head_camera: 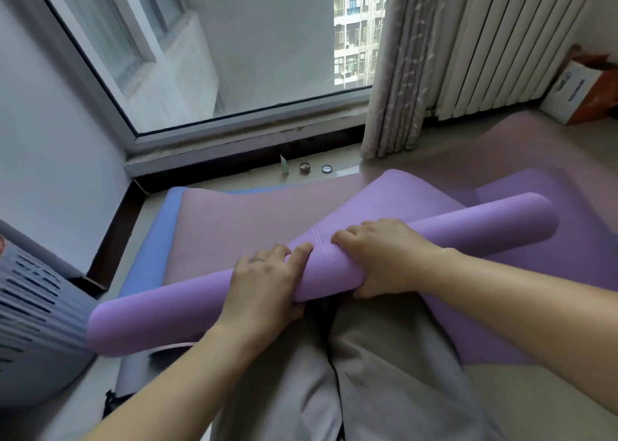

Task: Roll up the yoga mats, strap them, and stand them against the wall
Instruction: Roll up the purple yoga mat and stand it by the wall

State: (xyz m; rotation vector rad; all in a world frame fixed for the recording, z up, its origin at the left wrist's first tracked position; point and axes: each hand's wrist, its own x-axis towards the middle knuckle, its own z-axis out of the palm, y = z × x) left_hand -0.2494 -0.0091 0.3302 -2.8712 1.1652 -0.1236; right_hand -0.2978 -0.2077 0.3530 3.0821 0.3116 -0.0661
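Note:
A purple yoga mat lies partly rolled across my knees, its roll running from lower left to upper right. Its loose flat end stretches away toward the window. My left hand grips the roll near its middle, fingers curled over the top and thumb underneath. Just to the right, my right hand grips the roll the same way. Under the purple mat lies a flat mauve mat, and beneath that a blue mat shows at the left edge. A thin pink strap peeks out below the roll.
A grey slatted basket stands at the left. The window sill holds two small round tins. A curtain and a white radiator are at the right, with a cardboard box beside them. A white wall rises on the left.

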